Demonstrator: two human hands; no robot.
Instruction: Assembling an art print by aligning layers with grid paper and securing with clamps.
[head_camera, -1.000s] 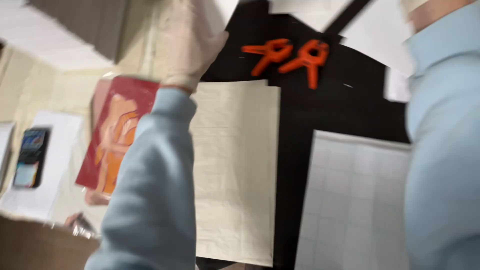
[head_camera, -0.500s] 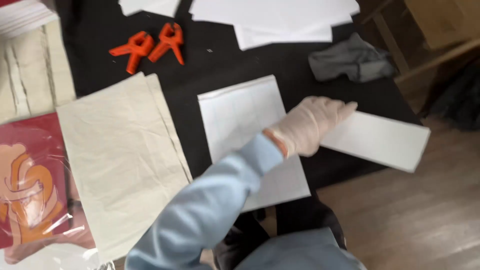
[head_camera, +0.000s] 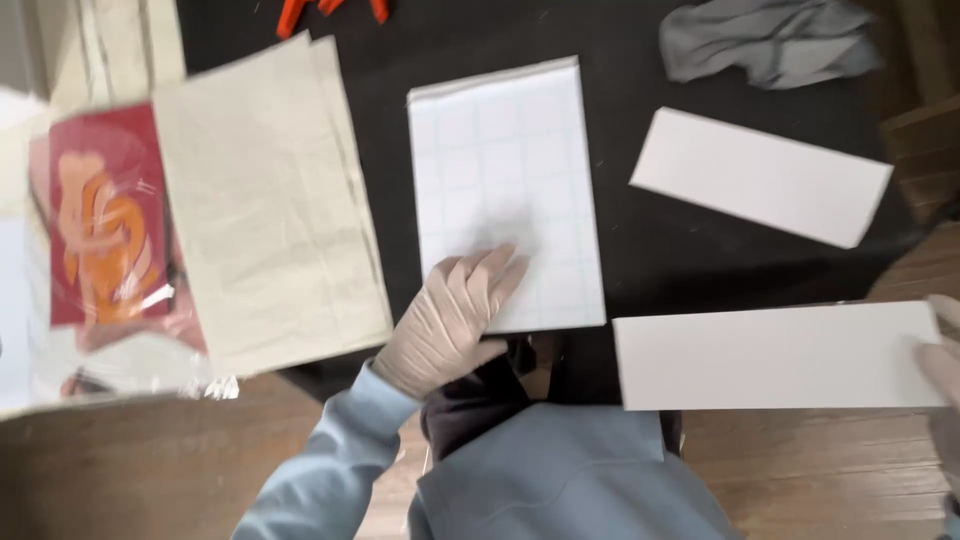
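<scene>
- the gridded white sheet (head_camera: 505, 190) lies flat on the black table top (head_camera: 640, 240), near the middle, its near edge close to the table's near rim.
- the left hand (head_camera: 445, 325), in a pale glove, rests on the sheet's near left corner, fingers (head_camera: 490, 275) stretched out and slightly apart, palm down. it looks like a pinning press, keeping the sheet from sliding on the dark surface.
- over on the right, the right hand (head_camera: 940, 365) is only half in view at the frame's edge. gloved fingertips sit on the right end of a long white card strip (head_camera: 775, 355); whether they pinch it or just touch it, i cannot tell.
- that strip hangs out past the table's near edge, over the wooden floor, so it seems carried by the hand and not laid down.
- a second white strip (head_camera: 760, 175) lies tilted on the table, far right, well apart from the gridded sheet.
- left of the gridded sheet, a beige folded cloth piece (head_camera: 265, 200) lies flat, just beside it with a band of black between.
- further left, a red and orange printed item in clear wrap (head_camera: 105, 215) lies partly under the beige piece's edge.
- far side: orange clamps (head_camera: 330, 8) cut off at the top, and a crumpled grey rag (head_camera: 765, 40) at the far right.
- the table is matte black; a brown plank floor (head_camera: 150, 470) shows near the person, whose light blue sleeves and top fill the near edge.
</scene>
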